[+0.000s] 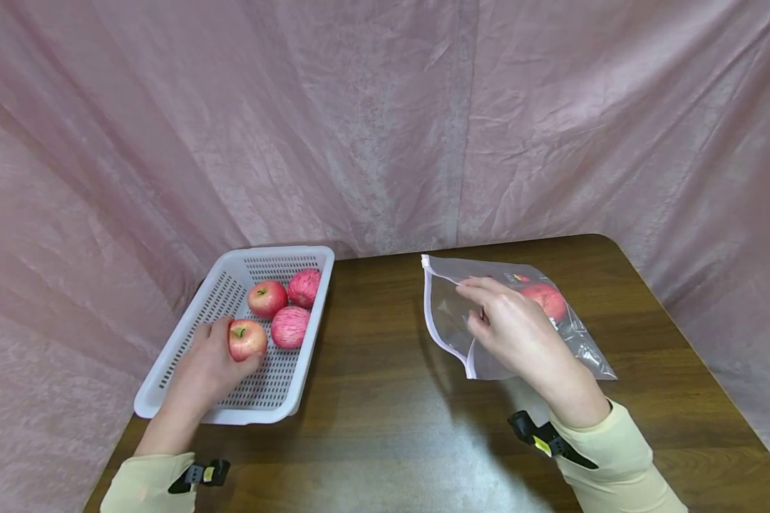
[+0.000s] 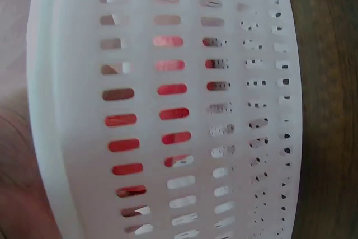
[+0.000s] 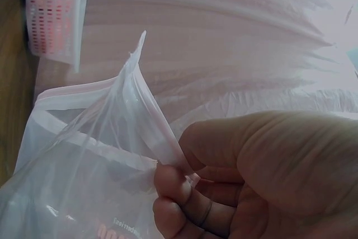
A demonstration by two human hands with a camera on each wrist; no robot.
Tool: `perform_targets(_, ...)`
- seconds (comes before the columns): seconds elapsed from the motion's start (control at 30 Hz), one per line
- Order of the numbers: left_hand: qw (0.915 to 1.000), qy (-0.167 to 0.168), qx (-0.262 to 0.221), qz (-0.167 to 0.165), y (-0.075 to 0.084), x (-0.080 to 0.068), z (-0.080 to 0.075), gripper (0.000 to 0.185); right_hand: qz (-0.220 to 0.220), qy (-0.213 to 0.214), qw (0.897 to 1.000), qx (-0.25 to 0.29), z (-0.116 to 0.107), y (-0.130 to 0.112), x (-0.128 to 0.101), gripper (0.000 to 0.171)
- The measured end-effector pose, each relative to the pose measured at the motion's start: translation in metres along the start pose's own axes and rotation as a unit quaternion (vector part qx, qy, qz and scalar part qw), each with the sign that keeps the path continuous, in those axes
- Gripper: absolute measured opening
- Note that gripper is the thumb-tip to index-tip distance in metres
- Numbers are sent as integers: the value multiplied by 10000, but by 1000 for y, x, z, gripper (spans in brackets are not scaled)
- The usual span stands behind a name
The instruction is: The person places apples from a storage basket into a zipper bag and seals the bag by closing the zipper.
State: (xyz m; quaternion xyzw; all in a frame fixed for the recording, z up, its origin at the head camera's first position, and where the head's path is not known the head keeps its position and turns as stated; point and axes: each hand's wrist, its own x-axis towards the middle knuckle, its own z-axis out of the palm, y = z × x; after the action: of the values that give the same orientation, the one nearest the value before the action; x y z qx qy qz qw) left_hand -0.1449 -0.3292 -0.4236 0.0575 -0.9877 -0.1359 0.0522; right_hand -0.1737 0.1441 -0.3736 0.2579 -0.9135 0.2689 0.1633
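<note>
Wood of the bench is dark brown with a glossy patch at the lower middle of the frame. Behind it hangs a wrinkled pink curtain that fills the whole upper part. At the left stands a white basket with four apples. The left hand has its grip curled around the nearest apple, inside the basket. At the right, the right hand pinches the open edge of a clear bag, which holds one red fruit.
</note>
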Motion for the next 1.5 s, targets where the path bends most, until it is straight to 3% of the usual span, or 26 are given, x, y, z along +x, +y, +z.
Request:
perform_targets(0.3, 9977, 608, -105, 283, 12, -3, -3, 90, -20, 37, 9999, -158, 3, 0, -2, 46)
perform_targets(0.67, 9923, 1059, -182, 623, 27, -9, -9, 87, 7, 22, 9997, -243, 2, 0, -3, 45)
perform_targets(1.07, 9916, 1053, -292, 688, 45, -14, -18, 88, 34, 16, 9998, -201, 3, -1, -4, 45)
perform_targets(1.5, 9848, 1293, -505, 1047, 61, -19, -21, 93, 39, 12, 9997, -234, 3, -2, -6, 45)
